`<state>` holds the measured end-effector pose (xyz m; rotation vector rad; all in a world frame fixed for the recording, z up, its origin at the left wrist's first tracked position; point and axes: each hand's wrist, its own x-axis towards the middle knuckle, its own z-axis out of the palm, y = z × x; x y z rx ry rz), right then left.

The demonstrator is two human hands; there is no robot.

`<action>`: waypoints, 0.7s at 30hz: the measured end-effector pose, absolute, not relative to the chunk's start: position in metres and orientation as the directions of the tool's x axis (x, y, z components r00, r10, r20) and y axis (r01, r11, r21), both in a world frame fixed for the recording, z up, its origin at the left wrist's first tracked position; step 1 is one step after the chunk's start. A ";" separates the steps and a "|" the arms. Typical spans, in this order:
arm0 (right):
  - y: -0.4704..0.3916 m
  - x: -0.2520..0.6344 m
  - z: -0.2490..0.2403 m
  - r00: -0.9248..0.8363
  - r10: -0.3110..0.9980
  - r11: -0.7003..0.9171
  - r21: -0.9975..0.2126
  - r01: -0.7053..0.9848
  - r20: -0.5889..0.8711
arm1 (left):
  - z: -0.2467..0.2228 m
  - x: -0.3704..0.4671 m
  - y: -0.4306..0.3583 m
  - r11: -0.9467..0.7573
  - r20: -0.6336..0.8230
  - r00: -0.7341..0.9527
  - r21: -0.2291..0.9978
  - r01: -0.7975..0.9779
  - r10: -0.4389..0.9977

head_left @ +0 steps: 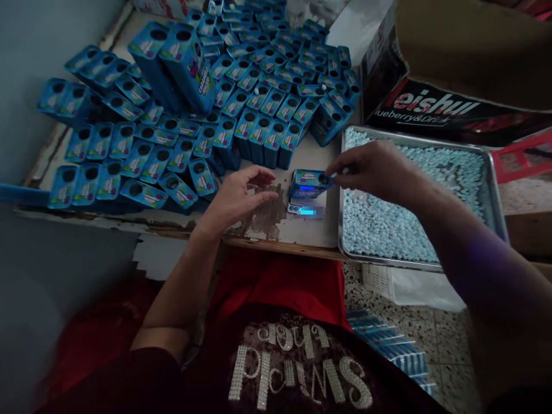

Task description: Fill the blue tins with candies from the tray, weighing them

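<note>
Head view: crowded blue boxes point(269, 135) cover much of a worn, chip-edged table point(310, 233); a narrow strip parts them from a metal tray point(495, 195). A lone box point(302, 177) sits on a scale point(294, 209); the left hand point(237, 195) curves wide beside it, the right hand point(375, 167) pinches a white candy point(345, 171).

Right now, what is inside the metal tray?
Many small pale blue pieces lie in the metal tray; the right hand and forearm hide what lies beneath them.
</note>
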<state>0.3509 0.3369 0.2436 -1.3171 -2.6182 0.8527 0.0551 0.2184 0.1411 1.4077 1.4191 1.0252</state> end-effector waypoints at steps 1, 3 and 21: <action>0.338 0.350 0.242 -0.630 0.760 0.481 -0.513 0.711 -0.160 | 0.139 0.054 0.218 0.020 -0.026 0.016 0.960 0.279 1.000; 0.339 0.349 0.239 -0.639 0.750 0.478 -0.526 0.703 -0.172 | 0.133 0.051 0.218 0.009 -0.013 0.014 0.966 0.257 1.000; 0.354 0.362 0.218 -0.377 0.918 0.067 -0.892 0.447 -0.120 | 0.149 0.082 0.232 -0.163 0.244 -0.154 0.899 0.407 0.957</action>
